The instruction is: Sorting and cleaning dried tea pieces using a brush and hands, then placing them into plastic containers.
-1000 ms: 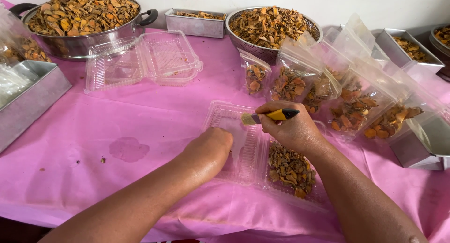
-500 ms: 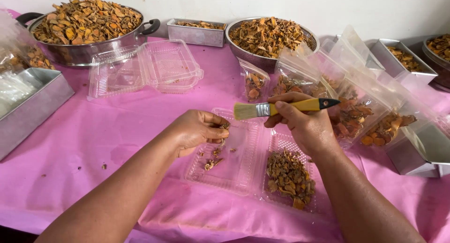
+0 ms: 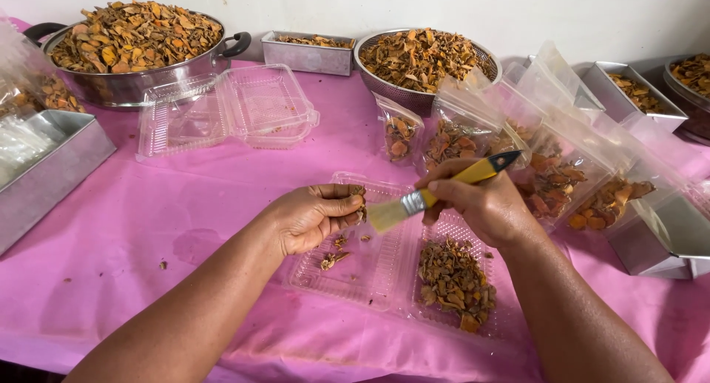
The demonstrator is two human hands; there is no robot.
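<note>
Fingers (image 3: 342,205) of the left hand (image 3: 310,219) pinched a dried slice (image 3: 357,193) over the open clamshell tray (image 3: 370,268); the right hand (image 3: 481,205) gripped a yellow-handled brush (image 3: 436,193), its bristles just beside that slice.

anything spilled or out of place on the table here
A few small crumbs lie loose on the pink cloth, left of the open tray, and a darker damp-looking patch marks the cloth beside the left hand. Nothing else stands out.
</note>
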